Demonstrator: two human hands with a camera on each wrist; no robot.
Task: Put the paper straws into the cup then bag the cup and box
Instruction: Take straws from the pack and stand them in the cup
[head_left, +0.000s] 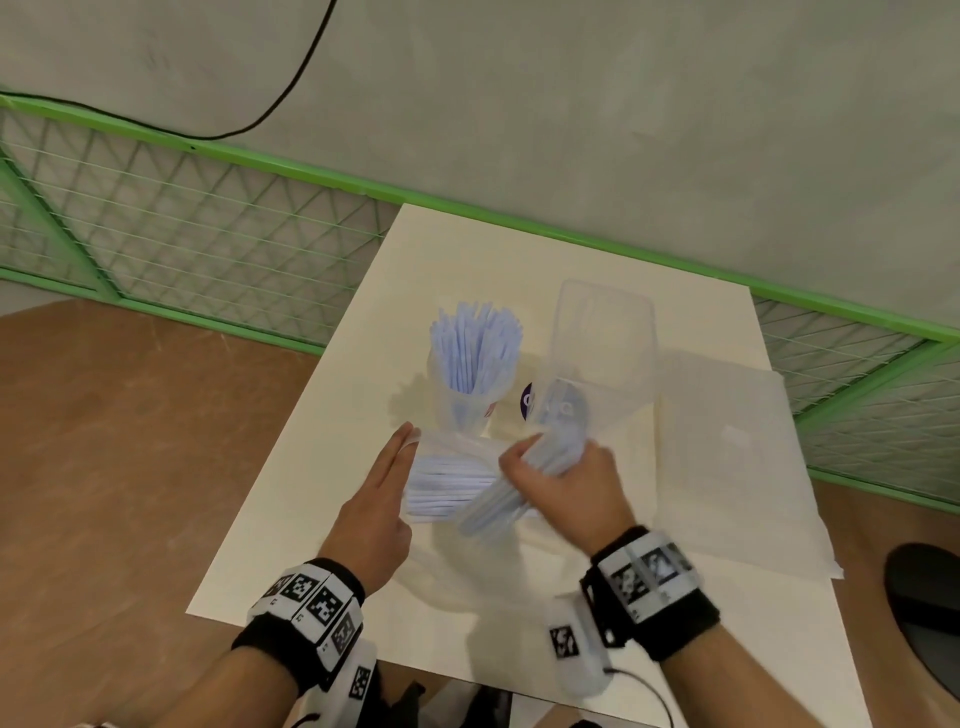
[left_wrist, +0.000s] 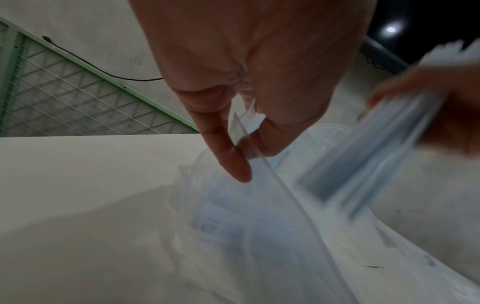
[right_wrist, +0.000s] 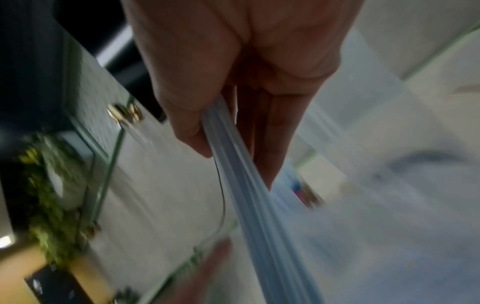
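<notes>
A clear cup (head_left: 470, 400) stands mid-table with several pale blue paper straws (head_left: 475, 348) upright in it. To its right stands a clear plastic box (head_left: 602, 343). In front of the cup lies a clear packet (head_left: 447, 488) with more straws inside. My left hand (head_left: 400, 452) pinches that packet's edge (left_wrist: 272, 185) between thumb and finger (left_wrist: 236, 164). My right hand (head_left: 524, 457) grips a bundle of straws (head_left: 493, 509), held slanted just above the packet and blurred by motion; the same bundle (right_wrist: 249, 195) runs out of my fist in the right wrist view.
A flat translucent bag (head_left: 727, 441) lies on the white table (head_left: 311, 519) right of the box. A small purple-labelled thing (head_left: 527, 402) sits between cup and box. A green mesh fence (head_left: 208, 234) runs behind the table; a black object (head_left: 924, 597) is at lower right.
</notes>
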